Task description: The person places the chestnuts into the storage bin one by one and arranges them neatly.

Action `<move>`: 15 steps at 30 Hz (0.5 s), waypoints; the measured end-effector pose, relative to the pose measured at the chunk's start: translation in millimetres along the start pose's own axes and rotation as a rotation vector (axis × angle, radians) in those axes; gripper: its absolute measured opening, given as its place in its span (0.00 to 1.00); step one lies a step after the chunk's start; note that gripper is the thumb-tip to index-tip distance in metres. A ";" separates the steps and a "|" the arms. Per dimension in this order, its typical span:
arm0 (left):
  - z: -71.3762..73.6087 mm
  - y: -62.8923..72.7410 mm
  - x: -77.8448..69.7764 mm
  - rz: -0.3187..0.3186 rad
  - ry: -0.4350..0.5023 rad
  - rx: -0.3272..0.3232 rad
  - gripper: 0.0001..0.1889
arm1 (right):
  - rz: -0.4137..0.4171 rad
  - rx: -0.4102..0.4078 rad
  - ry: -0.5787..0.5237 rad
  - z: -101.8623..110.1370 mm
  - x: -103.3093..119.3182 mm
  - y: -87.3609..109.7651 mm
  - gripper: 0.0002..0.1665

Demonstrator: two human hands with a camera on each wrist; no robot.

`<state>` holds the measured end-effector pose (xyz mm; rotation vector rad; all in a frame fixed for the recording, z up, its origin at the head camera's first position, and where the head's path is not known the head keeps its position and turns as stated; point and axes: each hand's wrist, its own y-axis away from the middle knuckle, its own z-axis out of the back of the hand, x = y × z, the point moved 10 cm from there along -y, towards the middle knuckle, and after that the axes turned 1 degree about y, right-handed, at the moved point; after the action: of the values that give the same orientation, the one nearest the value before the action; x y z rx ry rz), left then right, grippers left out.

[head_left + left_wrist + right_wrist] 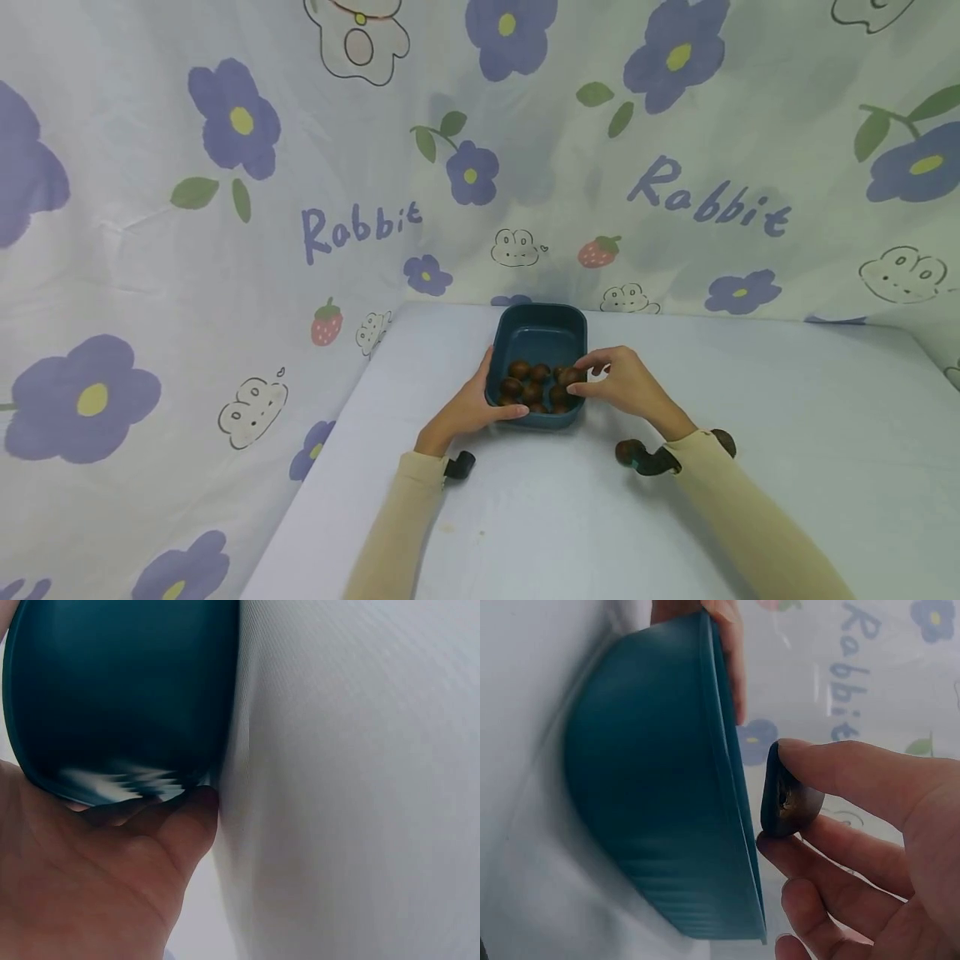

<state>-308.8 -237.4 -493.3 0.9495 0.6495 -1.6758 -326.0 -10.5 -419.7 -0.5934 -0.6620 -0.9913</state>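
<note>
A dark teal rectangular container [542,318] with rounded corners stands on the table, a pile of round brown chestnut-like pieces [532,392] in its near half. My left hand [468,408] grips the container at its near left corner, thumb along the front and fingers on the left side; the left wrist view shows this hand [97,862] against the container's wall. Just over the right rim, my right hand [626,387] pinches one brown chestnut-like piece [802,806] between thumb and fingertips. A dark, rough patch shows on that piece in the right wrist view.
Two more round brown things lie near my right forearm, one [628,452] left of the wrist and another [723,442] partly behind the sleeve. A white-covered table [540,517] spreads around, with a patterned curtain [525,150] behind and to the left.
</note>
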 end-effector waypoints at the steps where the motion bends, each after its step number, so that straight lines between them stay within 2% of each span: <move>1: -0.1 0.2 0.3 0.002 -0.002 -0.001 0.70 | 0.002 0.005 0.005 -2.8 1.0 -1.2 0.19; 4: -0.7 0.3 0.1 -0.002 -0.002 0.000 0.70 | 0.010 0.024 0.008 -11.4 2.9 -4.4 0.19; 11: -1.4 -0.4 -6.2 -0.066 0.029 0.004 0.68 | 0.019 0.074 0.041 -27.1 5.6 -9.1 0.20; 15: 0.4 1.1 -1.4 -0.018 0.006 -0.002 0.69 | 0.028 0.100 0.063 -32.7 8.8 -12.6 0.18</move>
<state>-307.7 -237.4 -491.9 0.9499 0.6657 -1.6888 -326.3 -44.2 -432.8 -0.4804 -0.6420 -0.9415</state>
